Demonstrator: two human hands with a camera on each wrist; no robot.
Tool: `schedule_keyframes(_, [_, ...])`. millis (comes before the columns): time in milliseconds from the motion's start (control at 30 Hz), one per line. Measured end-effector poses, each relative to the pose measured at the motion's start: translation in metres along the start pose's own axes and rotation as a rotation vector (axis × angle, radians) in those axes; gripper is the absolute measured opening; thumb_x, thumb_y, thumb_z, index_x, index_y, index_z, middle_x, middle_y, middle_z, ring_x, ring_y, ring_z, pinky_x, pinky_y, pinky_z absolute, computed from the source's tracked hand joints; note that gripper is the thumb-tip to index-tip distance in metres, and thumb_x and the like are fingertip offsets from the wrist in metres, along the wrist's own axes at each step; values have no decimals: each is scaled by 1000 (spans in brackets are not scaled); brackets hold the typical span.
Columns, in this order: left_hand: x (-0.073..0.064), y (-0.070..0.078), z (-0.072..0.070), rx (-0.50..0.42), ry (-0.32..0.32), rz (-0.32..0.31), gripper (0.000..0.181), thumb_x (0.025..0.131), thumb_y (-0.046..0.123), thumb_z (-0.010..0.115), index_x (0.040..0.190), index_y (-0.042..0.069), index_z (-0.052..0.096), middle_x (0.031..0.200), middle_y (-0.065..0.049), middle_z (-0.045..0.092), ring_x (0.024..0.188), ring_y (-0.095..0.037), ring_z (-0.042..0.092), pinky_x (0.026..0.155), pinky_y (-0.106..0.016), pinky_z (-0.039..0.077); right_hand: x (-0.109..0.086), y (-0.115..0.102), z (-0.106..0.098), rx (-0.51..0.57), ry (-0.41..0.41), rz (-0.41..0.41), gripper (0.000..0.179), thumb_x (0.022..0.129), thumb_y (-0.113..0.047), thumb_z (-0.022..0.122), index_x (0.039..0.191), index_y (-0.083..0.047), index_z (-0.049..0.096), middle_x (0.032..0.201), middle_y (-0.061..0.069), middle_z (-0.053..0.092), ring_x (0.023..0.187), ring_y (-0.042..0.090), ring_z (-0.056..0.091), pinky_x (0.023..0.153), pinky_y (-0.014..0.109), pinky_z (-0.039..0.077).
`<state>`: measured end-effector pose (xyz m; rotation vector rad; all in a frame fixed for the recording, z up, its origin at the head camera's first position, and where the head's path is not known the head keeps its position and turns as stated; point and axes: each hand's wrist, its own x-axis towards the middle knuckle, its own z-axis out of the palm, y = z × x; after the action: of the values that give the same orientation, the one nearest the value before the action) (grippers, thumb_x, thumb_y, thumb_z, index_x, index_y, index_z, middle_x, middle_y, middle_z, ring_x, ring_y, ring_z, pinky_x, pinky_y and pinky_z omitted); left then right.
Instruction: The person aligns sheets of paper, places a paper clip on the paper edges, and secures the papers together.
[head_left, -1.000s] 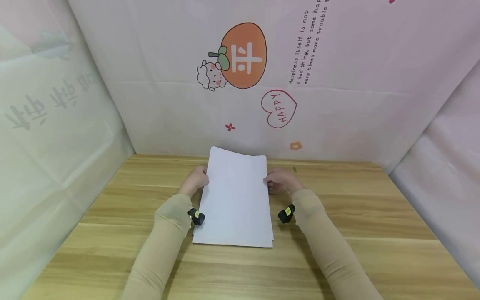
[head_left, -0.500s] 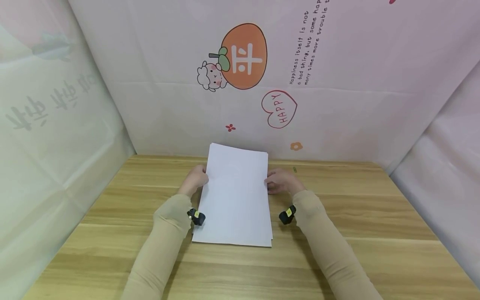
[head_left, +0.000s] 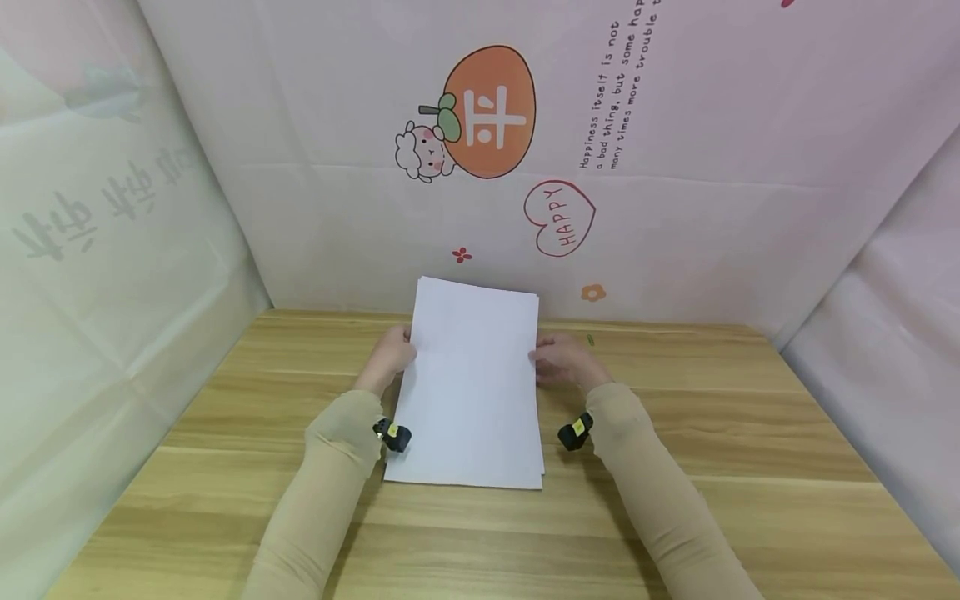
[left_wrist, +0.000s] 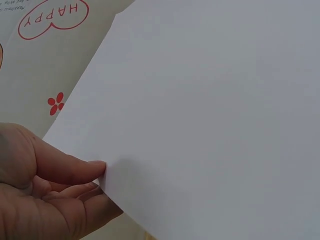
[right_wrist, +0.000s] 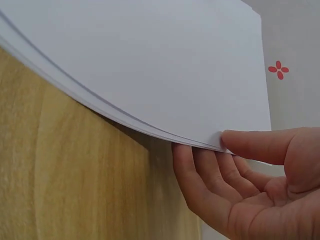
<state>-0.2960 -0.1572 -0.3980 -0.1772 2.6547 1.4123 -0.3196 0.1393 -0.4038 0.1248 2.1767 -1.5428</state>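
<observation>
A stack of white paper sheets [head_left: 472,383] lies between both hands in the head view, its far end tilted up off the table. My left hand [head_left: 392,354] pinches the left edge, thumb on top and fingers beneath; the left wrist view shows that thumb pressing on the paper [left_wrist: 200,115]. On the opposite edge my right hand [head_left: 562,358] pinches the stack the same way. Several slightly offset sheet edges [right_wrist: 125,117] show in the right wrist view, bowed above the wood. The fingertips under the paper are partly hidden.
The wooden table [head_left: 712,450] extends to both sides and in front of the stack. Behind it rises a printed white cloth backdrop [head_left: 360,225], with cloth walls left and right. A small green mark [head_left: 590,340] sits near the table's back edge.
The far end of the paper stack has risen higher against the backdrop, and its near edge has shifted slightly away from me. Both hands keep their grip at nearly the same places.
</observation>
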Motion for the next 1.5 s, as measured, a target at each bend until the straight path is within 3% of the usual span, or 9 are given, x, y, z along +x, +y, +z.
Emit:
schedule_keyframes(133, [-1, 3, 0, -31, 14, 2, 41, 89, -4, 36, 129, -10, 42, 131, -26, 47, 112, -34, 47, 94, -47, 43, -4, -3, 0, -5, 31, -28, 42, 95, -13, 55, 132, 2, 45, 130, 19, 47, 119, 32, 48, 95, 40, 48])
schedule_keyframes(400, [-4, 12, -1, -115, 74, 42, 42, 85, -6, 37, 127, -8, 42, 128, -27, 48, 118, -38, 46, 99, -49, 40, -9, -10, -2, -30, 61, -93, 44, 98, -21, 50, 136, 0, 42, 136, 20, 45, 126, 34, 45, 101, 45, 43])
schedule_keyframes(533, [-6, 16, -2, -156, 91, 63, 42, 86, -5, 37, 128, -8, 43, 132, -26, 47, 124, -38, 44, 103, -49, 39, -14, -15, -2, 22, 66, -126, 41, 99, -19, 47, 134, 1, 40, 134, 20, 44, 125, 34, 44, 103, 47, 41])
schedule_keyframes(633, [-8, 19, -3, -178, 94, 74, 40, 86, -5, 36, 125, -8, 45, 132, -26, 49, 122, -37, 47, 100, -48, 41, -16, -19, -1, 91, 62, -149, 39, 99, -16, 46, 133, 3, 38, 131, 19, 44, 122, 32, 45, 103, 47, 41])
schedule_keyframes(933, [-11, 25, -5, -233, 80, 91, 37, 90, -2, 37, 126, -6, 45, 136, -26, 47, 125, -35, 46, 103, -46, 40, -20, -21, 0, 142, 103, -217, 32, 99, -12, 46, 127, 3, 42, 119, 14, 50, 104, 24, 53, 98, 45, 43])
schedule_keyframes(1233, [-15, 32, -6, -254, 96, 112, 33, 93, 1, 38, 124, -6, 47, 126, -25, 53, 102, -30, 53, 87, -39, 46, -28, -31, -1, 101, 157, -226, 37, 100, -15, 45, 134, 0, 41, 137, 20, 46, 121, 33, 49, 101, 46, 43])
schedule_keyframes(1500, [-17, 37, -8, -318, 86, 135, 42, 94, 1, 37, 136, -8, 37, 139, -26, 43, 126, -34, 44, 105, -44, 38, -32, -36, -1, 150, 194, -261, 36, 100, -13, 46, 133, -1, 43, 138, 20, 48, 122, 33, 50, 99, 44, 45])
